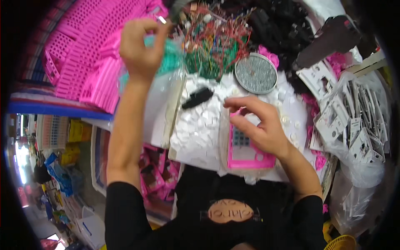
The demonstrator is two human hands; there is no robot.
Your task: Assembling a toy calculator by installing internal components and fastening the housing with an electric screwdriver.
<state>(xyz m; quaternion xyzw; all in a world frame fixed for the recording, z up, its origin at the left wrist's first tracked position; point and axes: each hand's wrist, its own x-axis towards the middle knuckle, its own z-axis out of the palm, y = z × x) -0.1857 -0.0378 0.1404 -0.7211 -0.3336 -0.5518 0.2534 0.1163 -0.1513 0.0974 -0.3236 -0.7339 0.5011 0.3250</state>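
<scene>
My left hand (141, 49) is raised at the far left, fingers curled, above a clear bag of teal pieces (170, 56) and beside stacked pink perforated plastic panels (89, 50). A small shiny piece (161, 19) shows at its fingertips; its kind cannot be made out. My right hand (266, 127) hovers with fingers bent and apart over a pink plastic casing (252, 163). That casing lies in a pale holder near the table's front edge, with a dark keypad (240, 138) inside; my hand hides part of it.
White chips (193, 133) cover the middle of the table. A black tool-like object (197, 98) and a round grey-faced disc (256, 73) lie among them. Behind is a heap of wired green circuit boards (216, 54). Bagged white panels (354, 121) stand at right; a bin of pink parts (160, 173) sits below left.
</scene>
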